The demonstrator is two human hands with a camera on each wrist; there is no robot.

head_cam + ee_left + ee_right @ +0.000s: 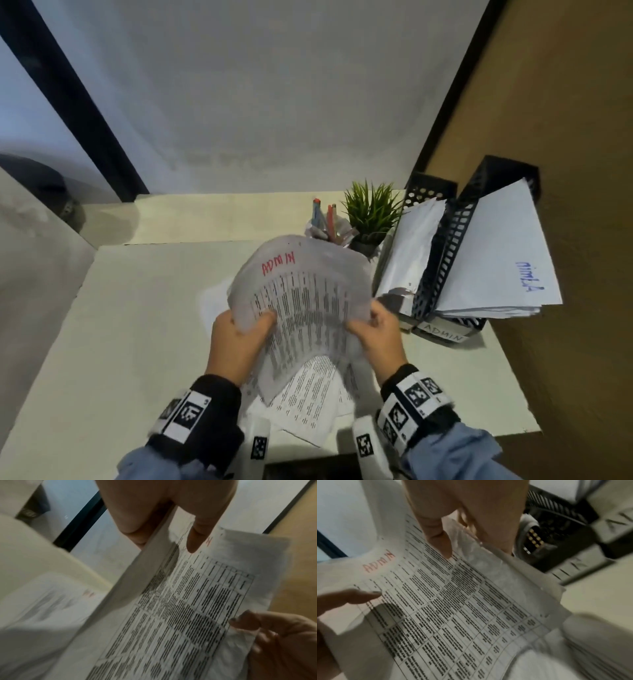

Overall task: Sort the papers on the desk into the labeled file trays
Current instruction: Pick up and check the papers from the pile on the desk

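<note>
A printed table sheet (pixel 301 294) with "ADMIN" in red at its top is held up over the desk, bowed between both hands. My left hand (pixel 239 334) pinches its left edge, thumb on the print. My right hand (pixel 373 329) grips its right edge. The wrist views show the same sheet (pixel 188 608) (pixel 453 608), a thumb on top in each. More printed papers (pixel 308 397) lie on the desk under it. Black perforated file trays (pixel 442 260) stand at the right; the nearest carries an "ADMIN" label (pixel 442 333) and holds white papers (pixel 500 260).
A small green plant (pixel 371 212) and a pen cup (pixel 325 222) stand behind the sheet. A brown wall (pixel 565 102) closes the right side. The white desk (pixel 130 325) stretches to the left. A dark frame (pixel 68 96) runs at the back left.
</note>
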